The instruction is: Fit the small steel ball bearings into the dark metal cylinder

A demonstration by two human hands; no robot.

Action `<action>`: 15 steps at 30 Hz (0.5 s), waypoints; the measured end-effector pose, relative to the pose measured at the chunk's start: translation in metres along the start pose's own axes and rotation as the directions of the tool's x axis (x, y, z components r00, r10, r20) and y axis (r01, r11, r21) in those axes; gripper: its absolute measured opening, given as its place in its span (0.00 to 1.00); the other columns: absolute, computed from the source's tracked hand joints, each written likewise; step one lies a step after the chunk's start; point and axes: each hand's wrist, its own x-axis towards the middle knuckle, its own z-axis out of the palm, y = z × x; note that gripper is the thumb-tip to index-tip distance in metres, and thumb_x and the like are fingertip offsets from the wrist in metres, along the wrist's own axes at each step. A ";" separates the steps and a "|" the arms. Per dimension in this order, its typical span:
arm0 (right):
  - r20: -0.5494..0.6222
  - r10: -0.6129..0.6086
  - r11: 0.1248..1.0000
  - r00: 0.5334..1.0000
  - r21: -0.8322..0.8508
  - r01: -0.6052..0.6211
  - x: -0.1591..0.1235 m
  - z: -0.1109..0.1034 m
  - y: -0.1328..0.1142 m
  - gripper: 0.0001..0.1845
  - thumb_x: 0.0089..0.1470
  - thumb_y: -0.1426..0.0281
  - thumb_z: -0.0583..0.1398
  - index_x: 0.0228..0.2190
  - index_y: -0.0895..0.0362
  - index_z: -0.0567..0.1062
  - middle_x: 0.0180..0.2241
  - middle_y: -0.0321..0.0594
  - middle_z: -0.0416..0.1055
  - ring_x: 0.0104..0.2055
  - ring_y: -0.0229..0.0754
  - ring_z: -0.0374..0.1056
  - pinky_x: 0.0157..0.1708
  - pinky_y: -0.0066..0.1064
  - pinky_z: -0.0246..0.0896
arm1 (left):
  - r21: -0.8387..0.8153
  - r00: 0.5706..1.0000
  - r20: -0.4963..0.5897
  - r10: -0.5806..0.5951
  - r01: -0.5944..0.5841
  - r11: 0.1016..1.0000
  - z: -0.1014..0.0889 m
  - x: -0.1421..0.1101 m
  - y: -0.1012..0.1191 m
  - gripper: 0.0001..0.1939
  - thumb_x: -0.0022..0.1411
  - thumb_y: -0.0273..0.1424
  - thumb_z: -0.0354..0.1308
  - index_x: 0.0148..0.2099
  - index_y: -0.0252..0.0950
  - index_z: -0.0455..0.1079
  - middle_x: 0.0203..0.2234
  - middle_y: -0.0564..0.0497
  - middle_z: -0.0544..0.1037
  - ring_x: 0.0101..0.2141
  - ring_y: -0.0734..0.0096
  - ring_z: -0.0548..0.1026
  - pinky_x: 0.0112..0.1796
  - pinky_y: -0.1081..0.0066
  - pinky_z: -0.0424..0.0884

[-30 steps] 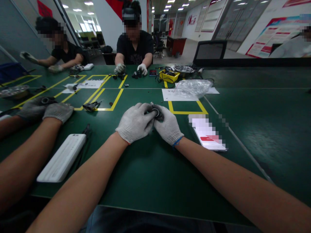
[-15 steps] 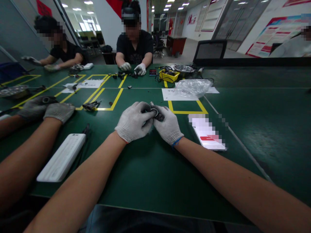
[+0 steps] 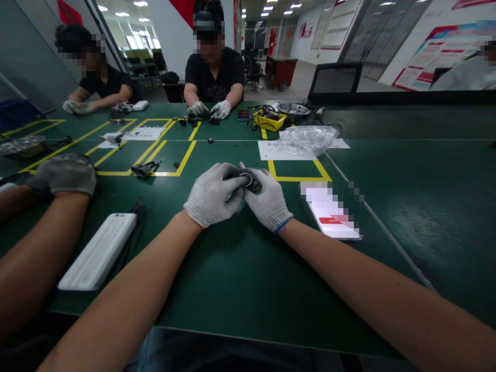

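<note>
Both my hands wear white knit gloves and meet over the middle of the green table [image 3: 248, 279]. Between them is a small dark round part with a shiny metal ring [image 3: 246, 179]; its exact kind is not clear. My left hand [image 3: 215, 194] is closed on its left side, thumb and forefinger against the ring. On the other side my right hand [image 3: 267, 199] grips the same part with bent fingers. A small silvery piece sticks up between the fingertips. My fingers hide most of the part.
Right of my hands lies a lit phone [image 3: 329, 212]; to the left, a white power bank [image 3: 98, 253]. A neighbour's gloved hands [image 3: 65, 173] work at far left. Ahead are dark parts [image 3: 145, 169], a plastic bag [image 3: 308, 140], a yellow bin [image 3: 270, 122] and a co-worker's hands [image 3: 220, 109].
My hands and the ringed part look unmoved. The neighbour's near hand has shifted left. At the far left, the co-worker's outstretched hand has drawn in to the other hand.
</note>
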 end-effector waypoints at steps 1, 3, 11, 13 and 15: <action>0.001 0.001 1.000 1.000 0.001 -0.001 0.000 0.000 0.000 0.18 0.53 0.71 0.64 0.47 0.55 0.80 0.44 0.47 0.77 0.47 0.51 0.75 0.49 0.46 0.74 | -0.006 1.000 -0.003 -0.004 0.004 1.000 0.000 0.000 0.000 0.15 0.66 0.31 0.56 0.50 0.34 0.80 0.43 0.39 0.78 0.43 0.55 0.76 0.41 0.56 0.77; 0.002 -0.002 1.000 1.000 0.001 0.002 0.000 0.000 0.000 0.19 0.53 0.71 0.64 0.47 0.56 0.80 0.44 0.48 0.76 0.46 0.51 0.75 0.49 0.46 0.74 | -0.015 1.000 -0.007 -0.007 0.007 1.000 0.001 -0.001 -0.001 0.15 0.66 0.30 0.56 0.50 0.34 0.80 0.44 0.40 0.78 0.43 0.55 0.76 0.41 0.56 0.77; -0.010 -0.004 1.000 1.000 -0.015 0.004 0.000 0.001 0.001 0.19 0.51 0.72 0.63 0.46 0.53 0.79 0.43 0.45 0.76 0.44 0.50 0.75 0.47 0.46 0.74 | -0.036 0.999 -0.019 -0.050 0.050 0.998 0.002 -0.001 0.001 0.15 0.65 0.30 0.57 0.51 0.36 0.79 0.44 0.41 0.78 0.44 0.56 0.76 0.42 0.56 0.78; -0.018 -0.006 1.000 1.000 -0.008 0.006 0.000 0.001 0.000 0.18 0.51 0.73 0.63 0.46 0.53 0.79 0.43 0.45 0.76 0.45 0.51 0.75 0.48 0.46 0.74 | -0.064 0.997 -0.015 -0.070 0.069 0.996 0.002 -0.002 0.002 0.15 0.65 0.30 0.58 0.51 0.35 0.79 0.44 0.40 0.77 0.44 0.56 0.76 0.43 0.56 0.78; -0.026 -0.001 1.000 1.000 -0.003 0.001 0.000 0.002 0.000 0.17 0.50 0.73 0.63 0.44 0.54 0.79 0.42 0.45 0.76 0.45 0.51 0.74 0.48 0.46 0.74 | -0.079 0.996 -0.014 -0.090 0.089 0.993 0.003 -0.001 0.003 0.15 0.65 0.30 0.57 0.51 0.35 0.79 0.45 0.40 0.77 0.45 0.56 0.76 0.44 0.56 0.78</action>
